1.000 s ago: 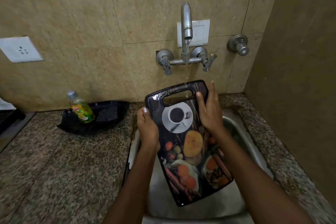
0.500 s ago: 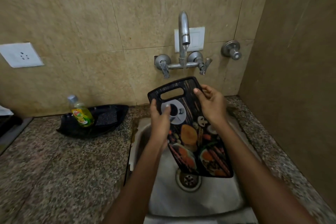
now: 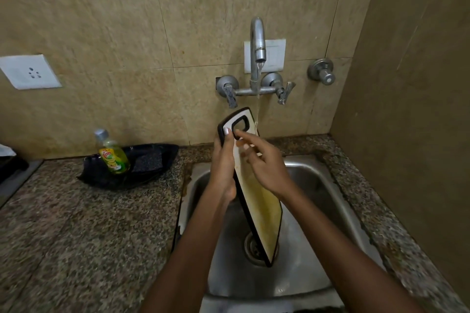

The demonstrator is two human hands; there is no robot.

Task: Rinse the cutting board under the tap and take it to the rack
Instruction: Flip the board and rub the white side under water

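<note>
Both hands: left (image 3: pixel 223 165) grips cutting board (image 3: pixel 264 208), right (image 3: pixel 264 168) on face.

head camera looks forward and down, close over the sink (image 3: pixel 318 185) and tap (image 3: pixel 256 40).

One cutting board (image 3: pixel 264 206), two hands (image 3: pixel 223 160) (image 3: pixel 264 165), one tap (image 3: pixel 256 58), one bottle (image 3: pixel 114 155).

Looking at beige stone-look wall tiles (image 3: pixel 122 33) on my feed, glossy glare up top. White socket plate (image 3: pixel 29 72) far left, white switch plate (image 3: pixel 276 54) mid-wall. Speckled granite counter (image 3: pixel 76 223) below, darker brown side wall (image 3: pixel 419 84) on the right.
</note>
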